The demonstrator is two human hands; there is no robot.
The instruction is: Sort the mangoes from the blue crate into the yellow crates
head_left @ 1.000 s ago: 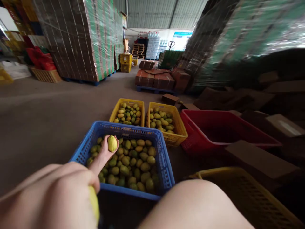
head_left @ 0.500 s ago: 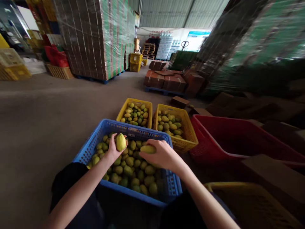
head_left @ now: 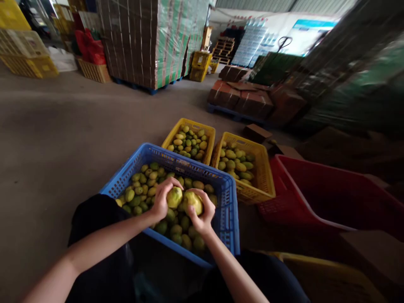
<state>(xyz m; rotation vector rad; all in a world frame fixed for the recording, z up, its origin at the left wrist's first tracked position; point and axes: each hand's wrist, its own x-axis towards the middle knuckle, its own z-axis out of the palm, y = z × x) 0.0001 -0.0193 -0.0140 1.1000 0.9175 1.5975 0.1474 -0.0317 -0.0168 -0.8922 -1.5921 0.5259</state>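
Observation:
My left hand [head_left: 163,199] is closed around a yellow-green lemon [head_left: 174,197] above the blue crate. Close beside it, my right hand [head_left: 205,213] grips another lemon [head_left: 193,203], thumb on the near side. The two fruits are almost touching; whether they meet I cannot tell. Below both hands the blue crate [head_left: 234,210] holds many green and yellowish lemons [head_left: 139,190], some hidden by my hands and forearms.
Behind the blue crate stand two yellow crates of lemons, one on the left [head_left: 212,145] and one on the right [head_left: 268,179]. A red bin [head_left: 303,198] is to the right. Another yellow crate [head_left: 315,261] sits near my right knee. Wrapped pallet stacks [head_left: 129,42] rise farther back.
My hands have come together over the crate, the left moving right and the right turning inward, each still with a lemon. The camera view has tilted and shifted.

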